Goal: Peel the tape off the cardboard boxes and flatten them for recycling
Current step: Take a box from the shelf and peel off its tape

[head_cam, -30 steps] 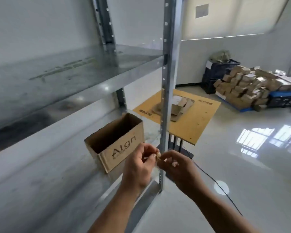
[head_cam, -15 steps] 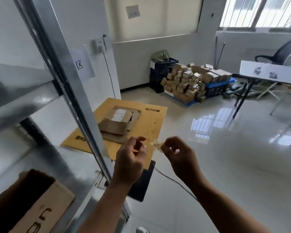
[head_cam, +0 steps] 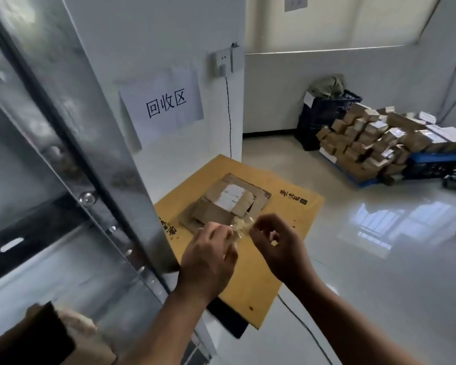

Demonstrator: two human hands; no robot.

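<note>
crumpled, translucent strip of peeled tape (head_cam: 241, 224) is pinched between left hand (head_cam: 208, 255) and right hand (head_cam: 277, 242), both clenched on it | flattened brown cardboard boxes (head_cam: 227, 204) are stacked on flat yellow cardboard sheet (head_cam: 295, 219) below | open brown cardboard box (head_cam: 37, 338) is seen on shiny metal shelf (head_cam: 71, 159)

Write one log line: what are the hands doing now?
left hand: pinching tape wad | right hand: pinching it | flattened boxes: on yellow board
</note>
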